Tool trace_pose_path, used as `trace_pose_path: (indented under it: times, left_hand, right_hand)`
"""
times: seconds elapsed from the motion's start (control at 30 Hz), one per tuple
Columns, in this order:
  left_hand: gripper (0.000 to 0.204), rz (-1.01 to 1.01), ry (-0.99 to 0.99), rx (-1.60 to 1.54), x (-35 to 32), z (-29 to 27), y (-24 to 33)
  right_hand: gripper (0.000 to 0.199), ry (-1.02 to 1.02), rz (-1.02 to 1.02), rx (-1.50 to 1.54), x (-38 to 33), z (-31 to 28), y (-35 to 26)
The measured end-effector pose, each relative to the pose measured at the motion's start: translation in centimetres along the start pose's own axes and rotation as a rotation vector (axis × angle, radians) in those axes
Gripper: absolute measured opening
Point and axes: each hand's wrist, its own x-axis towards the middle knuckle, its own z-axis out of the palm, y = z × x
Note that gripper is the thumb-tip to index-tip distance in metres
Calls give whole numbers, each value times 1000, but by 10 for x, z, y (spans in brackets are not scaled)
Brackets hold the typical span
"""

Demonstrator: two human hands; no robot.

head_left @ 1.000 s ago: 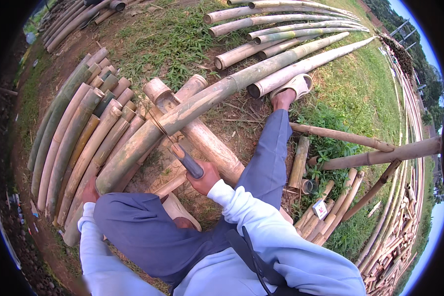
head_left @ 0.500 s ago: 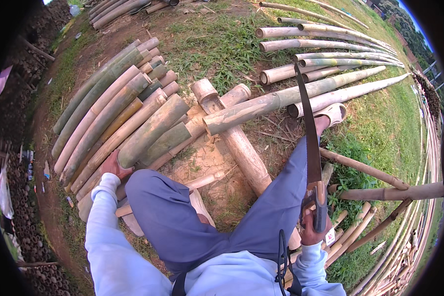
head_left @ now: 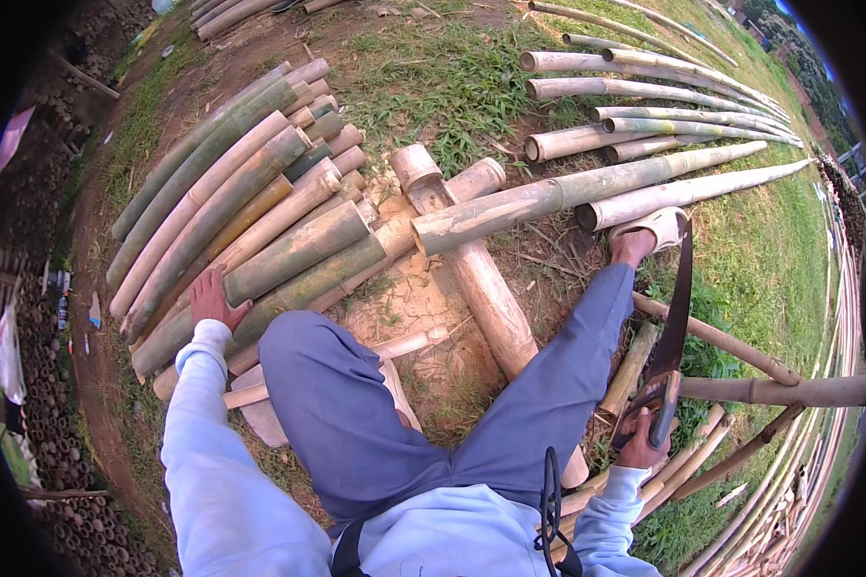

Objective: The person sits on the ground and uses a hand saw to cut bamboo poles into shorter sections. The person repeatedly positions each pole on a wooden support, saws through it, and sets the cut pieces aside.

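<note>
My left hand (head_left: 216,296) lies on the near pieces of a stack of cut bamboo, its fingers spread and its palm down. Under and beside it is a thick green bamboo piece (head_left: 303,252), with another green piece (head_left: 332,284) on its near side. On the right, my right hand (head_left: 641,444) is closed round the handle of a handsaw (head_left: 672,322). The blade points up and away, beside my right foot. A long bamboo pole (head_left: 520,210) rests across a bamboo support (head_left: 479,288) in the middle, its cut end toward the stack.
Several long bamboo poles (head_left: 659,88) lie on the grass at the far right. A raised bamboo rail (head_left: 779,389) stands at the right, with cut pieces (head_left: 688,457) beneath it. Sawdust (head_left: 404,288) covers the ground between my legs. Bamboo ends (head_left: 77,452) are piled at the left.
The green bamboo piece near my left hand has settled lower onto the stack, and my fingers have spread off its end. My right hand has moved the saw rightward and lower.
</note>
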Motion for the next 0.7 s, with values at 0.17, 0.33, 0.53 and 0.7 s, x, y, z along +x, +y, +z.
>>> trace_pose_path:
  times: [0.17,0.33,0.53,0.7]
  left_hand:
    - [78,52,-46,-25,5,11,10]
    - [84,73,49,-85,11,27,-2]
    - [48,105,-472,-1162,12,-42,82]
    - [61,470,-785,-1003,-20,-149,139]
  right_hand:
    - [9,-30,78,89,11,-1,12]
    - [19,-9,83,-98,19,0,40]
    - [19,24,-58,-289,25,3,76]
    - [19,17,-167,-428,20,-4,106]
